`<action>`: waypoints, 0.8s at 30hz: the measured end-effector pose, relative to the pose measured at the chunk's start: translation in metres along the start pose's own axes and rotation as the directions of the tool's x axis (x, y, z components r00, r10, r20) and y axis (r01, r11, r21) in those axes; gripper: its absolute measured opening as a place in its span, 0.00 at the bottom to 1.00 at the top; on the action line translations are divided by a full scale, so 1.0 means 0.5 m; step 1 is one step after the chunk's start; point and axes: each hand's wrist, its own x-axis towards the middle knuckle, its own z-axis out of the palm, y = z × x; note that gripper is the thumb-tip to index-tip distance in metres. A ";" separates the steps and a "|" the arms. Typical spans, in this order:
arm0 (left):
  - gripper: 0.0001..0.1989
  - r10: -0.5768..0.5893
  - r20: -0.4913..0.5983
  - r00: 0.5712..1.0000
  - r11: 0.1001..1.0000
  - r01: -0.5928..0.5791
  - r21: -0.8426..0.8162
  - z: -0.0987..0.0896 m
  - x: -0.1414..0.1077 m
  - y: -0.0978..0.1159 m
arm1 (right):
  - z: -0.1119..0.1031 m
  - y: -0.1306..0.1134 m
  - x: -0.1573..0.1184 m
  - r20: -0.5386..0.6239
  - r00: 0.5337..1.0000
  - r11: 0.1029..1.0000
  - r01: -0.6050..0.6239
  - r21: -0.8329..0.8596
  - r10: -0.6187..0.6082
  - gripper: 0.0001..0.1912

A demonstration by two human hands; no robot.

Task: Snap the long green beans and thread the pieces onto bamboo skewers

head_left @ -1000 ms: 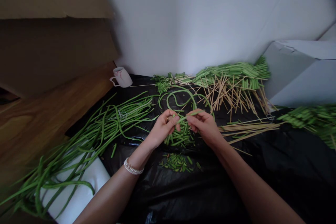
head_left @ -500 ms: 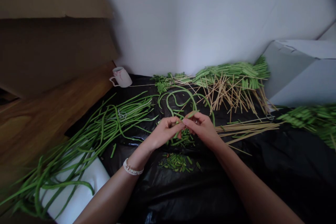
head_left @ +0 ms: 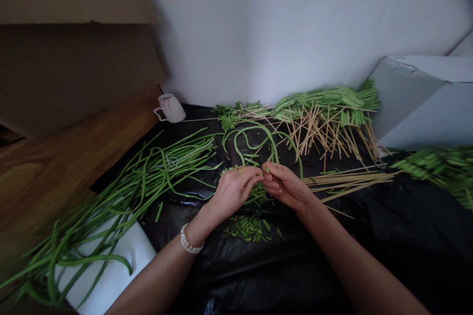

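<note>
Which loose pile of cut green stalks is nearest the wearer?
The small front pile; the other pile lies farther back, partly hidden by the left hand.

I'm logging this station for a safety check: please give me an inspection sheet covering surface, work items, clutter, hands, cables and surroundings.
Surface: black sheet, creased.
Work items: long green stems left; small cut pieces in front; loose sticks right.
Clutter: mug near the wall.
Hands: right hand pinches a green piece; left hand close by, its grip unclear.
Cables: nothing seen.
Surroundings: cardboard left, white box right.
</note>
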 end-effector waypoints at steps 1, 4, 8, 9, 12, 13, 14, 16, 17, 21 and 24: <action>0.08 -0.012 -0.027 1.000 0.999 0.011 -0.030 -0.001 0.001 0.000 | 0.001 0.000 -0.001 0.020 1.000 1.000 -0.001 -0.004 0.001 0.17; 0.13 -0.150 -0.061 0.987 0.952 0.128 -0.278 -0.007 0.006 -0.004 | 0.004 0.003 -0.004 0.044 0.999 0.997 0.032 -0.070 -0.029 0.16; 0.11 -0.360 0.081 0.930 0.698 0.326 -0.638 -0.014 0.017 -0.015 | 0.009 0.007 -0.006 0.015 0.996 0.978 0.090 -0.187 -0.089 0.15; 0.11 -0.376 0.107 0.920 0.667 0.349 -0.658 -0.014 0.018 -0.017 | 0.010 0.008 -0.006 0.005 0.995 0.970 0.099 -0.221 -0.101 0.15; 0.12 -0.390 0.110 0.914 0.686 0.368 -0.627 -0.011 0.019 -0.019 | 0.014 0.012 -0.004 -0.002 0.993 0.929 0.107 -0.354 -0.115 0.16; 0.13 -0.389 0.104 0.915 0.701 0.367 -0.612 -0.010 0.018 -0.019 | 0.016 0.013 -0.004 0.005 0.994 0.909 0.102 -0.404 -0.109 0.16; 0.14 -0.384 0.103 0.917 0.711 0.366 -0.601 -0.009 0.018 -0.018 | 0.018 0.014 -0.004 0.013 0.995 0.887 0.095 -0.452 -0.099 0.17; 0.14 -0.367 0.100 0.925 0.735 0.354 -0.579 -0.009 0.017 -0.016 | 0.020 0.014 -0.004 0.017 0.996 0.839 0.082 -0.538 -0.087 0.18; 0.13 -0.357 0.091 0.929 0.756 0.345 -0.556 -0.011 0.016 -0.015 | 0.020 0.013 -0.005 0.006 0.995 0.813 0.084 -0.577 -0.099 0.18; 0.14 -0.265 0.092 0.960 0.893 0.280 -0.351 -0.020 0.015 -0.009 | 0.012 -0.001 -0.008 -0.044 0.953 0.663 0.174 -0.729 -0.299 0.20; 0.16 -0.134 0.177 0.975 0.975 0.162 -0.153 -0.025 0.012 -0.004 | 0.008 -0.012 -0.011 0.040 0.935 0.538 0.238 -0.809 -0.353 0.21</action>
